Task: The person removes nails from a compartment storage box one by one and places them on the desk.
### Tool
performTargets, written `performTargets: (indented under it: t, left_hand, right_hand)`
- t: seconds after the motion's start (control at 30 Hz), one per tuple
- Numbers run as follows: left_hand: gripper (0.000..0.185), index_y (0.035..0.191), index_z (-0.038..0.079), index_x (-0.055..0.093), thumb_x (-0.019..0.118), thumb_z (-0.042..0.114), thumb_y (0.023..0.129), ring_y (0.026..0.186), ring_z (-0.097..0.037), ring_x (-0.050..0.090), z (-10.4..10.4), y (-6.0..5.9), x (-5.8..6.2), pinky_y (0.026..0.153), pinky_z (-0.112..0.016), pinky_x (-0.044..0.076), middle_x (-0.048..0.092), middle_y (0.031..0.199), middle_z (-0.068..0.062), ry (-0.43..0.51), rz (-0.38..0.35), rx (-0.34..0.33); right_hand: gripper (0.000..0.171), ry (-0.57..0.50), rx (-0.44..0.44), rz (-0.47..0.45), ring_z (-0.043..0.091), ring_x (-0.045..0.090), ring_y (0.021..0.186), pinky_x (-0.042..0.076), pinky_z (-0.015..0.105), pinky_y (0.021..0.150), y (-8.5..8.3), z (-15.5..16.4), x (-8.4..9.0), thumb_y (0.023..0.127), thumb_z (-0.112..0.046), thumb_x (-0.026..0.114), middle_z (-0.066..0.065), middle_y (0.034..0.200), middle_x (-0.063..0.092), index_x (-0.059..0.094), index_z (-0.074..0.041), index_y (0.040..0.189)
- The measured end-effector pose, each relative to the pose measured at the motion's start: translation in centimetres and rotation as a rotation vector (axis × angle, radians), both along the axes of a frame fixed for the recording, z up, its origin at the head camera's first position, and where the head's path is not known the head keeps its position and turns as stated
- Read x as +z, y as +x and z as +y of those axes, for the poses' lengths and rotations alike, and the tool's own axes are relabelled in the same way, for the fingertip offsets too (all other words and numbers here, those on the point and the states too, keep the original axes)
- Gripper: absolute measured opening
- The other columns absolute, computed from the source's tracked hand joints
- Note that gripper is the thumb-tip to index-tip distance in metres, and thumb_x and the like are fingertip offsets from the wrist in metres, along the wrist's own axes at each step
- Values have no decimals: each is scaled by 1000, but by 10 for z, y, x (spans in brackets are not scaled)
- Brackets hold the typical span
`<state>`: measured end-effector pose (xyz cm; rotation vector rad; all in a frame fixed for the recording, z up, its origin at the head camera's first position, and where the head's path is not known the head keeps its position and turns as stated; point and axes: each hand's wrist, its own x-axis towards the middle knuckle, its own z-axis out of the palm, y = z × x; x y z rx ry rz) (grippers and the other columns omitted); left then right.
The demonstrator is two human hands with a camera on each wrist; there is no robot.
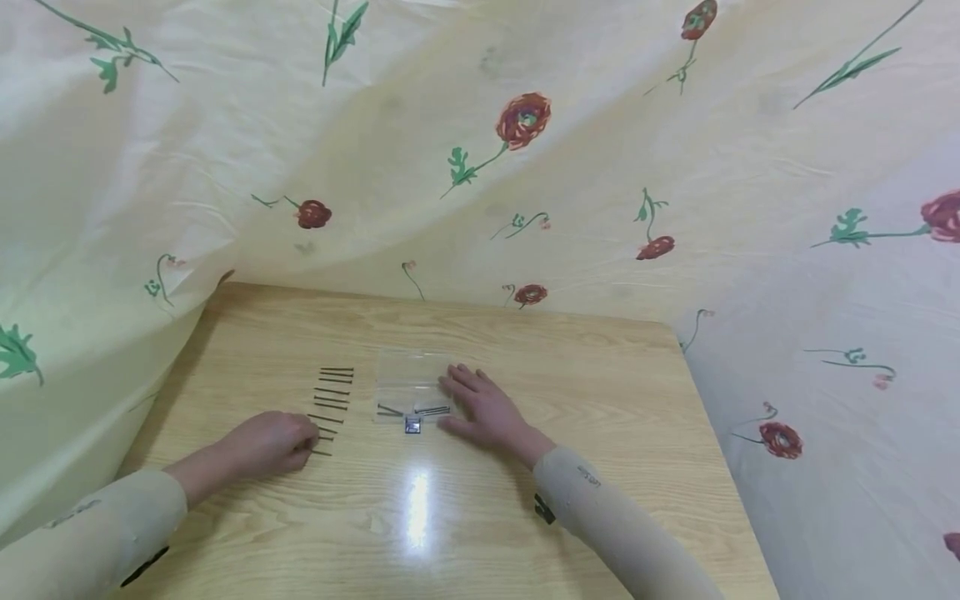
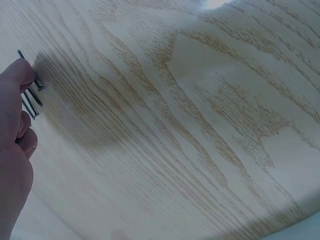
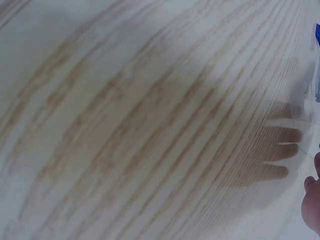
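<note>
Wooden table across the lower frame, flowered cloth up top; I've got left hand pinching a nail, right hand spread beside clear box.

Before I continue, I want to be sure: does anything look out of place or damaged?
Nothing looks spilled or damaged. Only slightly odd: the row of nails is uneven, with some tilted and those nearer the person lying further left.
</note>
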<state>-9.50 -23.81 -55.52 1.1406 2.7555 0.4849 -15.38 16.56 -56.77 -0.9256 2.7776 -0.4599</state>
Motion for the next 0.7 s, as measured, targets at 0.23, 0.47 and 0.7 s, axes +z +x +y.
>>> performTargets:
  t: [0.23,0.47,0.7]
  left_hand:
    - [28,74,23,58,77,4,83,62,0,41,1,-1,1,54,-23,40,51,73,16,-9,-52,13]
    - [29,74,22,56,77,5,85,61,0,39,2,-1,0,54,-23,39,48,71,15,-27,-55,31]
    - [18,81,18,67,81,9,87,65,-2,54,19,-15,12,59,-25,51,61,77,12,6,-1,-2]
  right_hand:
    - [79,9,-5,-6,22,19,163,11,42,132,-1,0,-1,102,-60,62,3,175,26,38,-20,166]
    - [79,11,-1,-5,22,21,163,11,42,132,-1,0,-3,102,-60,62,4,175,27,38,-20,166]
    - [79,2,-4,-1,23,21,163,12,42,132,-1,1,-5,102,-60,62,4,175,27,38,-20,166]
